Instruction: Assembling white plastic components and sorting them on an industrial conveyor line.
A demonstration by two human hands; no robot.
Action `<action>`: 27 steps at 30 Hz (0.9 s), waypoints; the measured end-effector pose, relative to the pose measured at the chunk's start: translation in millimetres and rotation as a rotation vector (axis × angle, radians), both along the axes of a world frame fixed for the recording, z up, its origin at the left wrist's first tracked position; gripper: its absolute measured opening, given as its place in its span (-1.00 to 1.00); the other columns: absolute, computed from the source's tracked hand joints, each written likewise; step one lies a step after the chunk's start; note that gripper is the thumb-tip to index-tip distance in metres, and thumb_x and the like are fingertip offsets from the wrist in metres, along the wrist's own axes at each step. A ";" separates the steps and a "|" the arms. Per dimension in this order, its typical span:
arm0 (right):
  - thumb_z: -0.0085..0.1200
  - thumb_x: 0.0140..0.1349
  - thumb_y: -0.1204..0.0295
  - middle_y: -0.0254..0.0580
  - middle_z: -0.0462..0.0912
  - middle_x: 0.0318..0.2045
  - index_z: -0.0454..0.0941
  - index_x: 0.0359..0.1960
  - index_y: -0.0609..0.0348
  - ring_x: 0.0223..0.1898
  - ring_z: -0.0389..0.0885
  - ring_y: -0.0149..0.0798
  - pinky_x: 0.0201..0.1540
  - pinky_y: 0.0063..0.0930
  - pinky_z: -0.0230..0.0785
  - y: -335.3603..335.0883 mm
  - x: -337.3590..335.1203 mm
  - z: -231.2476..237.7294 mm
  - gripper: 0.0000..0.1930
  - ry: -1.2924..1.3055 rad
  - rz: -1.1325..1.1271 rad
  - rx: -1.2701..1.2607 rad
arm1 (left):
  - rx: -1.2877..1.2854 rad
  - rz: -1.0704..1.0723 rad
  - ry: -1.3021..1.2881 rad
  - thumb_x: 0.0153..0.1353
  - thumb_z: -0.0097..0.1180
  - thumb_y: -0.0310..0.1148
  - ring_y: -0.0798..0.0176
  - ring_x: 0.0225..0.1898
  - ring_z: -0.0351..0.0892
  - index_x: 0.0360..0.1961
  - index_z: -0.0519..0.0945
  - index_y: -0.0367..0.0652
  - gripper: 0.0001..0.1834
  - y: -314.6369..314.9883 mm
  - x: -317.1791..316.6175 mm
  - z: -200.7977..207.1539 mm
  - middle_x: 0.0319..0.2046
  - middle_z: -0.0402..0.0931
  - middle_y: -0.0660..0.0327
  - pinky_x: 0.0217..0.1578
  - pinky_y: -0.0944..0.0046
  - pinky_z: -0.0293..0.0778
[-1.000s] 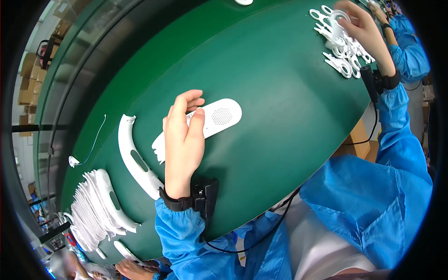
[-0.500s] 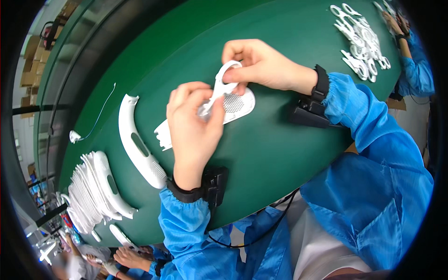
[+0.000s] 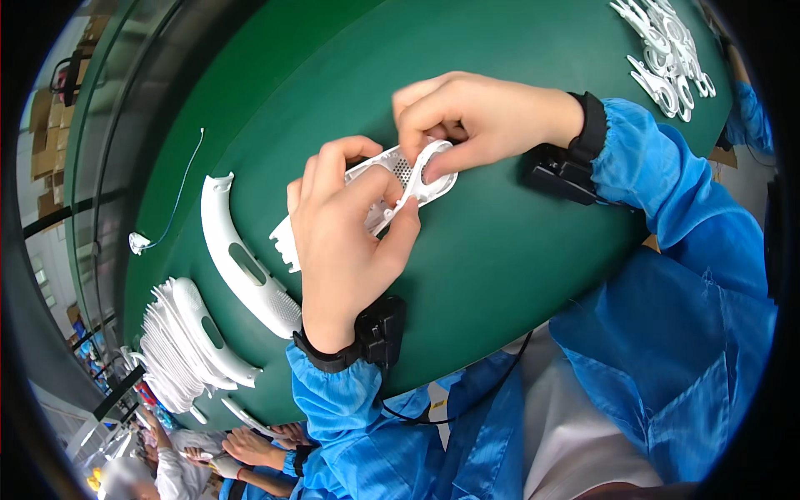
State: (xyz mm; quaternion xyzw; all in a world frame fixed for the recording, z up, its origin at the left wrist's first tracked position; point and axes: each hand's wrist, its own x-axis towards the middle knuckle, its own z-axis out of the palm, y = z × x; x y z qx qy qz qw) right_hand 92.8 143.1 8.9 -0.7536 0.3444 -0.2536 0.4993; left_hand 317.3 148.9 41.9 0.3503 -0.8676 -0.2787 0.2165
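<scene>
Nearest the body, the left hand grips the long white perforated shell, fingers curled over its upper edge and thumb pressed on its near face, holding it just above the green table. The shell's long axis runs from lower left up to the right, toward the right hand, which pinches a small white ring-ended piece between thumb and fingers and lays it against the shell's right end. Both hands touch the shell, the left nearer. Left of them lies a curved white housing beside a stack of housings; far right sits a heap of small white parts.
</scene>
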 end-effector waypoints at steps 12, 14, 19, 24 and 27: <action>0.30 -0.06 0.43 -0.27 0.50 -0.24 0.45 -0.15 0.06 -0.17 0.55 -0.13 -0.27 -0.27 0.44 8.9 12.7 -0.2 -0.60 0.126 -0.045 -0.354 | -0.078 0.005 -0.193 -0.17 0.18 -0.47 0.07 -0.04 0.39 -0.53 0.38 -0.16 -0.80 11.2 -6.6 -0.9 -0.14 0.47 0.14 -0.09 0.17 0.14; 0.31 -0.07 0.42 -0.26 0.52 -0.25 0.43 -0.15 0.05 -0.19 0.56 -0.11 -0.29 -0.25 0.44 8.4 16.1 2.5 -0.58 0.162 -0.043 -0.315 | -0.040 0.127 -0.230 -0.18 0.24 -0.46 0.03 -0.06 0.43 -0.31 0.46 -0.15 -0.67 14.1 -6.9 5.3 -0.18 0.47 0.13 -0.14 0.11 0.22; 0.31 -0.11 0.35 -0.19 0.61 -0.27 0.44 -0.13 0.07 -0.17 0.61 -0.07 -0.27 -0.21 0.46 9.9 20.1 0.4 -0.55 0.351 -0.036 -0.340 | 0.048 0.216 -0.377 -0.10 0.36 -0.35 -0.02 -0.28 0.59 -0.22 0.50 -0.15 -0.61 9.0 -11.6 18.8 -0.33 0.57 0.09 -0.28 0.05 0.37; 0.28 -0.04 0.31 -0.18 0.64 -0.34 0.55 -0.19 0.14 -0.26 0.62 -0.12 -0.29 -0.27 0.45 1.8 15.5 -11.1 -0.64 0.227 -0.033 -0.283 | 0.049 0.194 -0.496 -0.05 0.36 -0.26 -0.12 -0.39 0.62 -0.33 0.61 -0.20 -0.69 6.9 -9.9 17.2 -0.49 0.61 -0.02 -0.36 0.02 0.49; 0.26 0.05 0.33 -0.18 0.64 -0.42 0.63 -0.28 0.20 -0.40 0.61 -0.20 -0.36 -0.36 0.42 -0.9 15.8 -2.2 -0.75 0.157 -0.018 -0.118 | 0.023 0.186 -0.471 -0.03 0.35 -0.23 -0.14 -0.36 0.61 -0.26 0.63 -0.19 -0.66 8.9 -8.7 15.5 -0.46 0.62 -0.04 -0.32 0.01 0.48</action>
